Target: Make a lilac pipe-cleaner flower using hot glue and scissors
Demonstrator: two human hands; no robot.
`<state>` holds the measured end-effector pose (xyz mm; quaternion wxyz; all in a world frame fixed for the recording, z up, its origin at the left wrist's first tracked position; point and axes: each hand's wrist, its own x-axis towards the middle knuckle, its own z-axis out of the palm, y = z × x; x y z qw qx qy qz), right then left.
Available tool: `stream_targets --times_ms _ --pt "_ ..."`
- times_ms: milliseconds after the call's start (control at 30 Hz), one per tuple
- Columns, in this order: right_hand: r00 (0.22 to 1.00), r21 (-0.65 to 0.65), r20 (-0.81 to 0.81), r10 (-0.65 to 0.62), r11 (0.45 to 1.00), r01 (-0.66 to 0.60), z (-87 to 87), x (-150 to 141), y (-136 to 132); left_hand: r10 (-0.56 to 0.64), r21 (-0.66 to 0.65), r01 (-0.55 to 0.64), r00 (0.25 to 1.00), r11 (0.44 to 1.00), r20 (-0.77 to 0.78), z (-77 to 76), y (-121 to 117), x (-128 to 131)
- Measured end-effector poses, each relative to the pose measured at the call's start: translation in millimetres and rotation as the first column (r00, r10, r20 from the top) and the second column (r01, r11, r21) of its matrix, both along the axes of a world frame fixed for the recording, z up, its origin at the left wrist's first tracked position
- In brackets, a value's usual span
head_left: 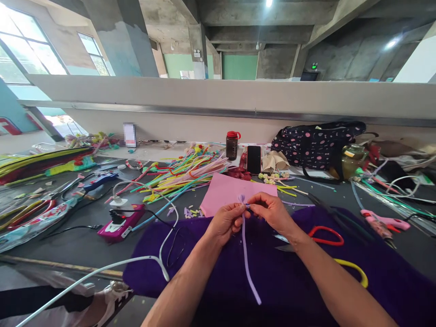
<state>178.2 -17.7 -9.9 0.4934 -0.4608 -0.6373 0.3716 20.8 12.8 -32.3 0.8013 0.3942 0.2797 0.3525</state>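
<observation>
Being pinched just below its rounded top, a lilac fuzzy stem (248, 268) is held upright over a dark purple cloth (153, 245), in front of a pink sheet (218, 190). By the left hand (223, 223) it is gripped between thumb and forefinger, with the other fingers curled in. The right hand (270, 210) is nearly closed too, its thumb and fingertips drawn together on a small purple piece (248, 207) at the joint; whether that piece is wound on or only laid against the stem cannot be told.

As far as can be judged, the rounded top (241, 198) has been shaped, while the join beneath it is being worked and looks unfinished. The long lower end is left loose and plain, with nothing seen fixed along it. Lilac cuttings (188, 212) are scattered beside the sheet, and many coloured stems (190, 170) are heaped behind, unshaped. Red-handled scissors (335, 242) and a yellow handle (364, 274) are left unheld near the right forearm, and a pink glue gun (378, 222) is set down farther right.
</observation>
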Motion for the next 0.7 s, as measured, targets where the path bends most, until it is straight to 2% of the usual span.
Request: stream_targets --times_ms 167,467,700 --pt "0.999 -0.003 0.008 0.048 0.999 -0.048 -0.4 1.1 1.5 0.029 0.055 -0.026 0.999 0.998 -0.045 -2.8 -0.8 0.6" --pt "0.986 -0.206 -0.083 0.141 0.966 -0.156 -6.7 5.3 5.6 0.030 0.119 -0.013 0.989 0.993 -0.143 -1.4 -1.7 0.1" --pt "0.940 -0.271 -0.259 0.224 0.917 -0.293 -6.2 7.0 4.7 0.017 0.080 -0.015 0.999 0.997 -0.027 2.4 -3.4 -1.9"
